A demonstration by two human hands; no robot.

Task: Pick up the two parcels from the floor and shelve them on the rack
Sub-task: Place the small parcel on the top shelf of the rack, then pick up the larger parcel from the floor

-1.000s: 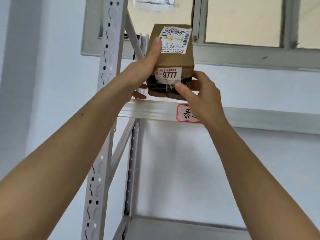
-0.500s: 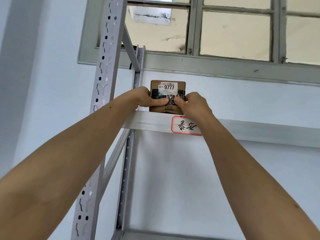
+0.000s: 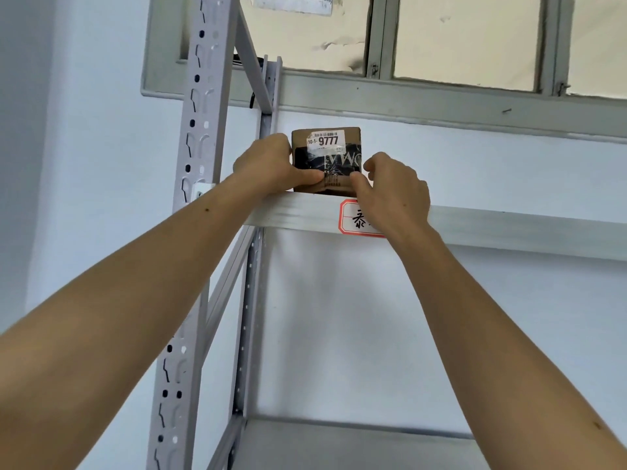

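A small brown cardboard parcel (image 3: 326, 154) with a white "9777" sticker and dark tape stands on the top shelf of the grey metal rack (image 3: 509, 228), near its left end. My left hand (image 3: 268, 164) grips the parcel's left side, thumb across the lower front. My right hand (image 3: 393, 191) is at its lower right corner, with the thumb pressed on the front and the fingers curled beside the right edge. The parcel's bottom is hidden behind the shelf beam. No other parcel is in view.
The rack's perforated front upright (image 3: 200, 130) rises at the left, with a diagonal brace behind it. A red-bordered label (image 3: 353, 218) sits on the beam. A lower shelf (image 3: 339, 446) lies below. Behind are a pale wall and a high window (image 3: 441, 39).
The parcel went from being held above the beam down onto the top shelf. Both hands have stayed on it, and the right hand's fingers have drawn back toward the right edge.
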